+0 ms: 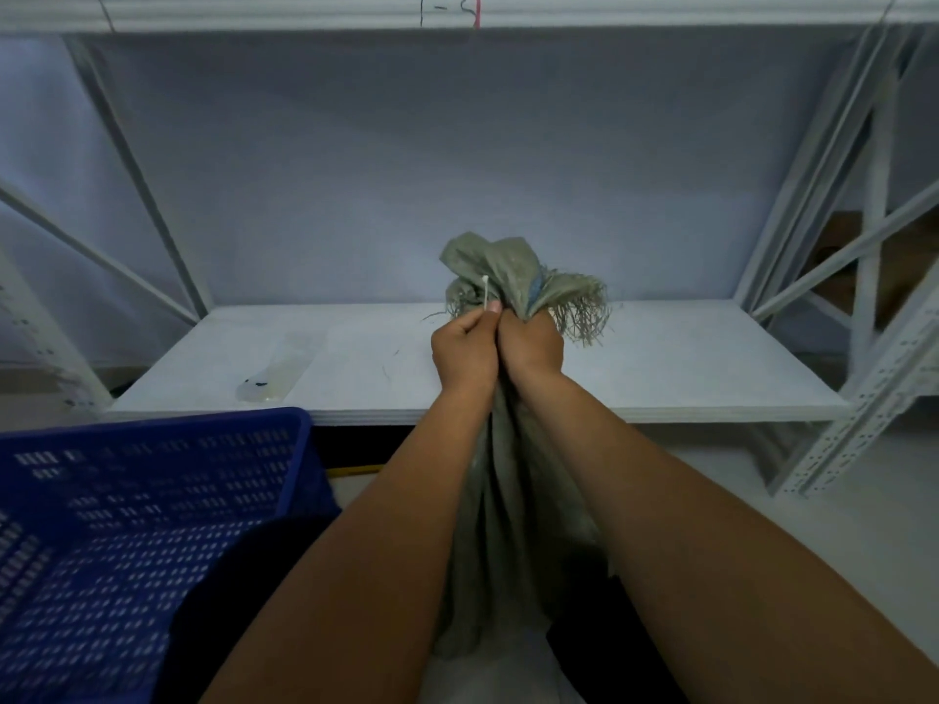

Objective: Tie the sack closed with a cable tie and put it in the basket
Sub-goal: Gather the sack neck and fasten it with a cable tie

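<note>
A grey-green woven sack [508, 525] hangs between my forearms, its gathered mouth [503, 271] bunched above my fists with frayed threads trailing to the right. My right hand [531, 343] grips the sack's neck. My left hand [465, 348] is pressed against it and pinches a thin white cable tie [485, 292], whose end sticks up in front of the bunched mouth. The blue perforated plastic basket [127, 500] stands at the lower left, apart from the sack.
A white shelf board [686, 368] lies just behind my hands, with a clear plastic bag [274, 373] lying on its left part. White metal rack posts and braces [858, 297] stand at both sides, and another shelf runs overhead.
</note>
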Tool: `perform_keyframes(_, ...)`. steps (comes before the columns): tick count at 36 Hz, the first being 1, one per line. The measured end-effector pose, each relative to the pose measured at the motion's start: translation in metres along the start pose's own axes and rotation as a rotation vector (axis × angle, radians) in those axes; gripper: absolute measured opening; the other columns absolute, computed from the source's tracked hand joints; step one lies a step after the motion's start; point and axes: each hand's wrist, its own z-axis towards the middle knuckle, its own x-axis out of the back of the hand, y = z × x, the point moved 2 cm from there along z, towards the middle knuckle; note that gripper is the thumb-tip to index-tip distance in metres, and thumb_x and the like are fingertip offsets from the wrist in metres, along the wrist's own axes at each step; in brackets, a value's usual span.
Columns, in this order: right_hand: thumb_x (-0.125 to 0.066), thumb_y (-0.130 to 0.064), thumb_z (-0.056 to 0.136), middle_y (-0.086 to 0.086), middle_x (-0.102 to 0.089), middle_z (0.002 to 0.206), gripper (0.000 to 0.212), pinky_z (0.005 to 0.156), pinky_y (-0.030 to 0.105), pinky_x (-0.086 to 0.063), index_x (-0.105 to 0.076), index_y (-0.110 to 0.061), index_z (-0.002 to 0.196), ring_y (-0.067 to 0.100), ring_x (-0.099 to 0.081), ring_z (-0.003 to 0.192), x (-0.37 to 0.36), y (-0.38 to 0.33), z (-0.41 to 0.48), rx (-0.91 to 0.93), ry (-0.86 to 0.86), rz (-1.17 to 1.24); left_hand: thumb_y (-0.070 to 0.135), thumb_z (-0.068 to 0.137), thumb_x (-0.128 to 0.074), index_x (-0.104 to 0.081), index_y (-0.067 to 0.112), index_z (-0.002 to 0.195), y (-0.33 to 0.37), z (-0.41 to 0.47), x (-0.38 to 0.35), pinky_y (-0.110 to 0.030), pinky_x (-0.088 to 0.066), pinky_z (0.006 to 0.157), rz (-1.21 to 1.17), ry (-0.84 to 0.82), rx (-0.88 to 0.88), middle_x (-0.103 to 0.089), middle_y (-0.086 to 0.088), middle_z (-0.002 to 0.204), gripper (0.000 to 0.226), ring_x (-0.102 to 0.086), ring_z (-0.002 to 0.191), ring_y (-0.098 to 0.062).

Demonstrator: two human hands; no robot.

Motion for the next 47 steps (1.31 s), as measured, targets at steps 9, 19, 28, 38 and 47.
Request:
perform_keyframes(9,-0.061,-0.036,0.092,0.003,-0.07,0.106,0.028,0.079,0.029,-0.05,-0.069,-0.017,0.111,0.024,-0.065,0.093,0.009,0.014,0.016,-0.084,-0.051,-0.016,0.023,0.097,-0.063,-0.078,0.015,0.086,-0.012,-0.005,-0.011,-0.04,-0.056,0.092,0.016,-0.041,0.001,-0.076,-0.01,0.092,0.021,-0.069,0.087,-0.02)
perform_keyframes(19,-0.068,-0.035,0.074,0.01,-0.074,0.101,0.037,0.089,0.044,-0.059,-0.07,-0.011,0.102,0.028,-0.071,0.09,0.021,0.03,0.035,-0.31,-0.149,0.106,0.035,0.107,-0.037,-0.065,0.018,0.127,-0.024,-0.009,-0.014,-0.037,-0.044,0.108,0.435,-0.345,-0.196,-0.066,-0.008,0.126,0.038,-0.06,0.117,-0.018)
perform_keyframes(28,-0.055,-0.037,0.088,0.007,-0.069,0.083,0.026,0.085,0.036,-0.054,-0.068,-0.014,0.088,0.025,-0.067,0.08,0.02,0.02,0.02,-0.371,-0.375,0.159,0.029,0.108,-0.029,-0.032,0.021,0.153,-0.035,-0.008,-0.001,-0.023,-0.038,0.092,0.724,-0.461,-0.319,-0.054,-0.01,0.141,0.046,-0.053,0.125,-0.023)
perform_keyframes(38,-0.048,-0.053,0.091,0.009,-0.073,0.098,0.044,0.099,0.037,-0.05,-0.073,-0.017,0.096,0.025,-0.068,0.094,0.019,0.011,0.017,-0.326,-0.439,0.188,0.055,0.093,-0.046,-0.033,0.031,0.15,-0.036,-0.006,0.006,-0.03,-0.041,0.104,0.646,-0.475,-0.156,-0.051,0.008,0.139,0.063,-0.051,0.125,-0.011)
perform_keyframes(47,-0.041,-0.062,0.096,0.013,-0.072,0.115,0.06,0.082,0.035,-0.055,-0.066,-0.014,0.122,0.027,-0.069,0.106,0.018,0.009,0.017,-0.327,-0.455,0.219,0.044,0.096,-0.054,-0.044,0.03,0.139,-0.031,-0.005,0.012,-0.035,-0.05,0.095,0.57,-0.455,-0.106,-0.062,0.002,0.126,0.047,-0.061,0.113,-0.019)
